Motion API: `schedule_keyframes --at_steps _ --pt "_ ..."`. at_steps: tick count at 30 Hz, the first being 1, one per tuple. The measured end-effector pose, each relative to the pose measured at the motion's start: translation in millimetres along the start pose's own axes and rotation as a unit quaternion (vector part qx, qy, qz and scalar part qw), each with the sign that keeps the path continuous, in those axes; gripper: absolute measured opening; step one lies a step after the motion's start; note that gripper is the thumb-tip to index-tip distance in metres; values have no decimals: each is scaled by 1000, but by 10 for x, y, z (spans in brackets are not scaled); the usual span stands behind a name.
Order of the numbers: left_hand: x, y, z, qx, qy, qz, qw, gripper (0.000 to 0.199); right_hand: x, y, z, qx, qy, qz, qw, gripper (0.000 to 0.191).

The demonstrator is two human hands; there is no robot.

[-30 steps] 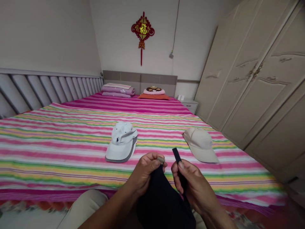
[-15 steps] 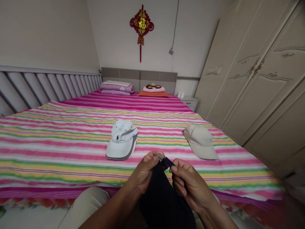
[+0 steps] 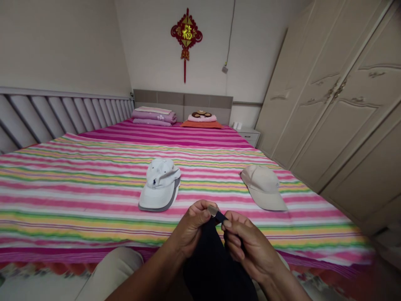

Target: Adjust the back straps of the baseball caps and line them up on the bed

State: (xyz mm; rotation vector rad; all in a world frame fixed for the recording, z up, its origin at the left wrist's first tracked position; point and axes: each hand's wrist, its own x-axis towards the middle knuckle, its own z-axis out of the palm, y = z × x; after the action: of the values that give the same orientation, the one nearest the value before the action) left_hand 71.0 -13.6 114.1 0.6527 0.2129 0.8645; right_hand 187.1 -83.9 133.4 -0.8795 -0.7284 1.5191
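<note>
The left hand (image 3: 191, 228) pinches a small, flat, silvery metal buckle (image 3: 212, 210) between thumb and forefinger. Just right of the buckle, the right hand (image 3: 247, 236) grips a narrow navy fabric strap (image 3: 221, 217) between thumb and forefinger, its other fingers curled toward the palm. The strap's end reaches the buckle and appears to touch it; whether any of it has passed through cannot be told.

Below the buckle, between the two hands, hangs a soft black cloth body (image 3: 216, 263), probably a cap, its shape partly hidden by the wrists. A leg in beige trousers (image 3: 120, 267) shows below the buckle, to its left.

As far as progress goes, strap and buckle have been brought together, but the fastening looks unfinished: the strap is not drawn through and flat, so threading and tightening seem to be left.

Beyond the buckle and to its left, a white cloth cap with a small dark emblem (image 3: 161, 177) rests over a grey brim (image 3: 176, 194). Beyond it to the right lies a beige cloth cap (image 3: 262, 186), apart from the white one. Both lie on a bedspread striped in pink, white, yellow and green (image 3: 206, 179).
</note>
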Motion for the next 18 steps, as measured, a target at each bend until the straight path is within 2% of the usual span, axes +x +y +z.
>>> schedule_keyframes --at_steps 7,18 --pt "-11 -4 -14 32 -5 -19 999 28 9 5 -12 -16 -2 -15 1000 22" --pt "-18 -42 -23 103 0 13 995 26 5 -8 30 -73 21 -23 997 25"
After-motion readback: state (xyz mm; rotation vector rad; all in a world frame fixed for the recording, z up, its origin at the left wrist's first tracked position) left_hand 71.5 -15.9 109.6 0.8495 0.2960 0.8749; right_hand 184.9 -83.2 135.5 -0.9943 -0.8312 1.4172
